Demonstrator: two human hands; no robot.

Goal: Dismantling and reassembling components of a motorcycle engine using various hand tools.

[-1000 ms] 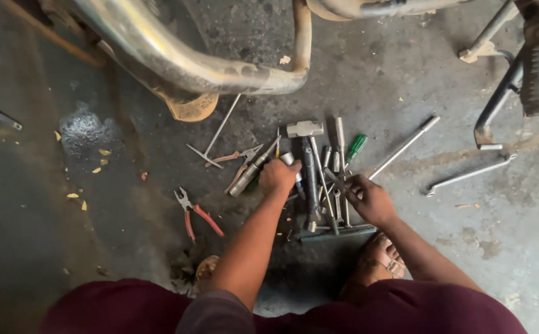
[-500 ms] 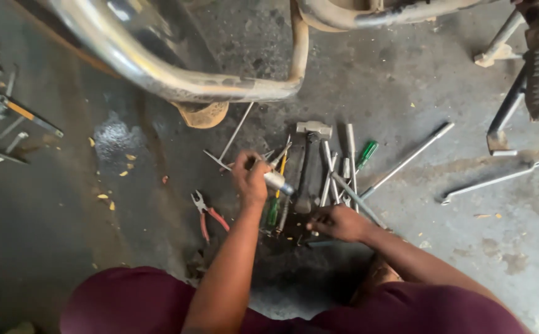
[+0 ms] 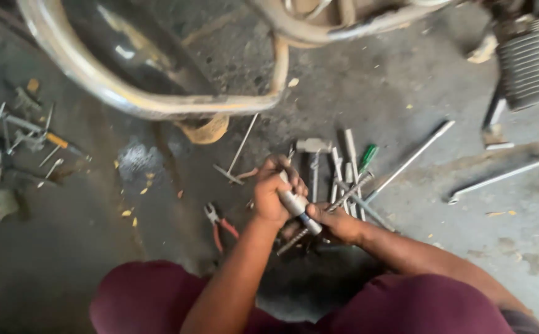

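Left hand (image 3: pixel 271 196) clenches a smooth cylindrical metal tool (image 3: pixel 295 204). Right hand (image 3: pixel 337 221), at four o'clock, grips its dark end. Steel rods litter the rough concrete floor (image 3: pixel 405 111).

Bare floor (image 3: pixel 405 93) lies open beyond the tool pile (image 3: pixel 344 179). A curved metal pipe (image 3: pixel 158 105) blocks the way overhead. Red pliers (image 3: pixel 220 224) sit left, long rods (image 3: pixel 412 158) crowd the right, scattered tools (image 3: pixel 28 133) far left.

Single head-worn view, looking steeply down past the knees at the concrete floor (image 3: pixel 405 105); near range, arm's reach; slightly blurred, so tilt is probably forward.
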